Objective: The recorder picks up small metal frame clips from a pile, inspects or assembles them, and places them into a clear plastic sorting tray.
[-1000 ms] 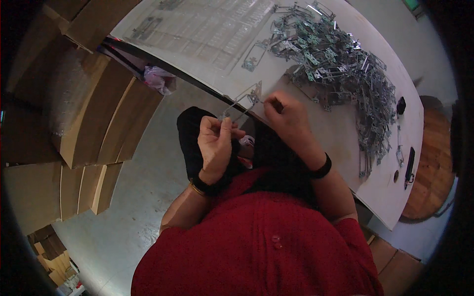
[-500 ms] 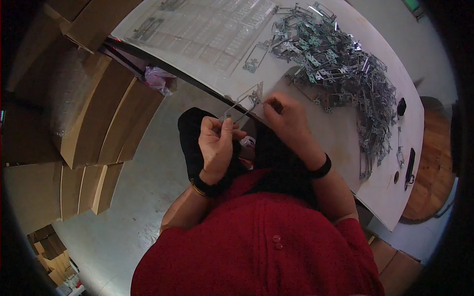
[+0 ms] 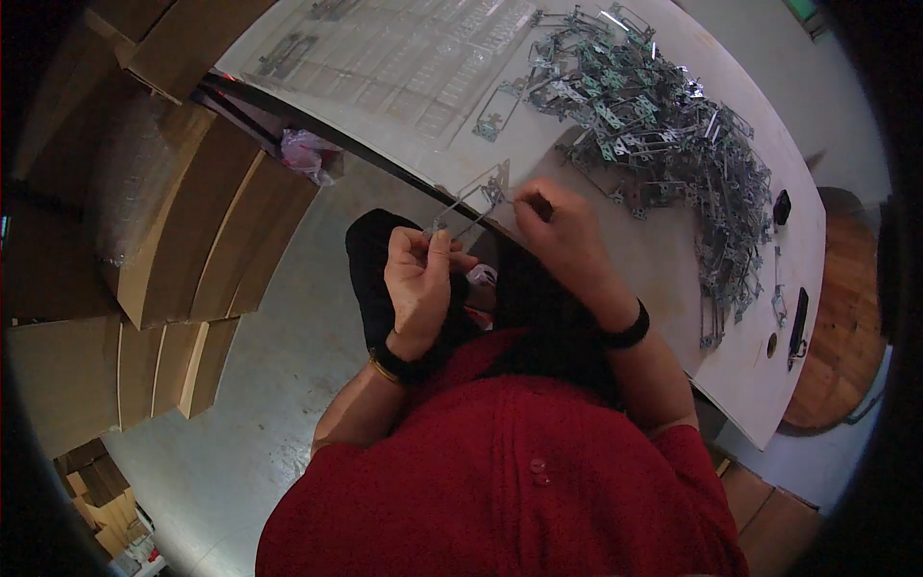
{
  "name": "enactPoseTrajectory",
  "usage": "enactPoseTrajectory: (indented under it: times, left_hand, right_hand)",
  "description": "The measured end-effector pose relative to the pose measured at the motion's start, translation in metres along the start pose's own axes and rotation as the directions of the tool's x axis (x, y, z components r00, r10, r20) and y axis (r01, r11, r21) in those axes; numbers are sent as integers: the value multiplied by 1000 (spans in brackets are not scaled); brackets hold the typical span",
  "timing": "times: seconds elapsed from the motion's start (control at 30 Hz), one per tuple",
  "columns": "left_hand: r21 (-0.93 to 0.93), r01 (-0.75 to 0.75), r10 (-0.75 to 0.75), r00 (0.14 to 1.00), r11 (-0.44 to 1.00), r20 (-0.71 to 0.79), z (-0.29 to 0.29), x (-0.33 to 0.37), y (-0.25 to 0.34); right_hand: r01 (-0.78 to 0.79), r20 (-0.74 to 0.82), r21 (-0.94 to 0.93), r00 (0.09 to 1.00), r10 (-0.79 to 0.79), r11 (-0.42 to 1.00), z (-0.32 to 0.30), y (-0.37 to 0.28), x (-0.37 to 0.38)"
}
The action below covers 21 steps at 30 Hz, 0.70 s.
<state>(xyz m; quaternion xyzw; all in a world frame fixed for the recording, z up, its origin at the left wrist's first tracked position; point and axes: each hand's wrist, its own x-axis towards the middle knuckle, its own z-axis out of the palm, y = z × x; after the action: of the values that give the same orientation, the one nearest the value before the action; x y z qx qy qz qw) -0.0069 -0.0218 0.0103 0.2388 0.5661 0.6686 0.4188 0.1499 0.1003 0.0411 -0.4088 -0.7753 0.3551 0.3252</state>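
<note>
My left hand (image 3: 420, 279) pinches one end of a thin grey metal frame strip (image 3: 471, 200) held over the near edge of the white table (image 3: 673, 269). My right hand (image 3: 567, 236) grips the strip's other end, fingers curled just above the table edge. Both wrists wear dark bands. A big heap of similar grey and green metal strips (image 3: 654, 115) lies on the table beyond my right hand. Separated strips (image 3: 413, 67) lie in neat rows on the table's left part.
Flat cardboard sheets (image 3: 183, 240) lean in stacks on the left over a grey floor. A pink plastic bag (image 3: 308, 154) hangs by the table edge. A black pen-like tool (image 3: 797, 327) and a small black object (image 3: 781, 206) lie at the table's right. A round wooden stool (image 3: 841, 327) stands beyond.
My right hand has shifted slightly left along the strip toward the table edge. My left hand holds almost still.
</note>
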Motion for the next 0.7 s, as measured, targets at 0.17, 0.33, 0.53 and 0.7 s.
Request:
enactPoseTrajectory:
  times: [0.17,0.33,0.53,0.7]
  left_hand:
    - [70,-23,20,999,997,44,0,4,7]
    - [165,25,-47,991,986,127,7,23,19]
    - [218,48,-83,984,975,155,23,50,27]
    - [295,129,-179,973,947,148,36,68,32]
  right_hand:
    - [17,-15,-13,1000,-17,1000,-5,2,0]
    - [-24,-107,52,994,30,998,-18,-3,0]
    - [49,-160,-12,986,-51,999,-29,7,0]
    - [-27,-133,55,991,34,998,-34,1,-3]
